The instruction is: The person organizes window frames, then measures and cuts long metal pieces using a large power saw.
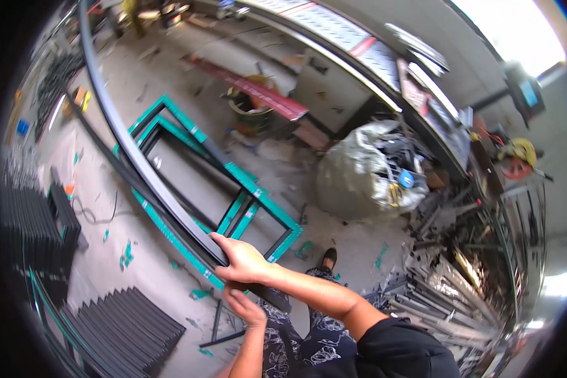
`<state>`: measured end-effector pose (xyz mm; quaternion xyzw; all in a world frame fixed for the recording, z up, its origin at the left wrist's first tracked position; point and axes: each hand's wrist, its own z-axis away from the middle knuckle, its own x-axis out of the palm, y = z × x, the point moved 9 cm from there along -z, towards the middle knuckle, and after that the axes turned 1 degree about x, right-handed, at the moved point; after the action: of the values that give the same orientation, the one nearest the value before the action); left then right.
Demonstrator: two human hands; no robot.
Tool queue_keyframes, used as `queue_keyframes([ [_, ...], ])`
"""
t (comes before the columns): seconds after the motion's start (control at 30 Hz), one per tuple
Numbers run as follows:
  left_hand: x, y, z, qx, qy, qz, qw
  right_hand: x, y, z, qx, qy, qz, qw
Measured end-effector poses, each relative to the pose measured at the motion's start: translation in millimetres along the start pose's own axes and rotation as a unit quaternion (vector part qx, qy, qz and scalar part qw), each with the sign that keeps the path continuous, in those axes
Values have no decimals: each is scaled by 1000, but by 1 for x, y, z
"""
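A long grey metal profile [123, 135] runs from the far left edge down to my body. My right hand [242, 259] is closed around it near its close end. Just below, my left hand [247, 310] is beside the profile's end, fingers loosely spread; whether they touch it is hard to tell. A darker bar [101, 138] lies alongside the grey profile and partly behind it. Under both, on the floor, rests a dark frame edged with green tape [198, 132], its left side partly covered by the profile.
Stacks of black profiles [129, 327] stand at lower left. A big white sack of offcuts [353, 170] sits right of the frame, near a bucket [249, 113] under a red board [252, 88]. A long workbench [359, 50] crosses the back; metal scraps [447, 290] pile at right.
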<state>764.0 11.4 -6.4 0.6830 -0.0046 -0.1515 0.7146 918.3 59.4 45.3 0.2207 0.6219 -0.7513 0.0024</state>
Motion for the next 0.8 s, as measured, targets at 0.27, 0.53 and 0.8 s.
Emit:
queue_keyframes([
  [0.27, 52, 100, -59, -150, -153, 427, 878, -126, -20, 155, -20, -55, -53, 997],
  [0.53, 164, 171, 71, -261, -351, 665, 605, -162, 24, 373, 98, -135, -221, 961],
  [0.8, 296, 206, 222, -291, -414, 506, 698, -257, 23, 526, 94, 262, 131, 951],
])
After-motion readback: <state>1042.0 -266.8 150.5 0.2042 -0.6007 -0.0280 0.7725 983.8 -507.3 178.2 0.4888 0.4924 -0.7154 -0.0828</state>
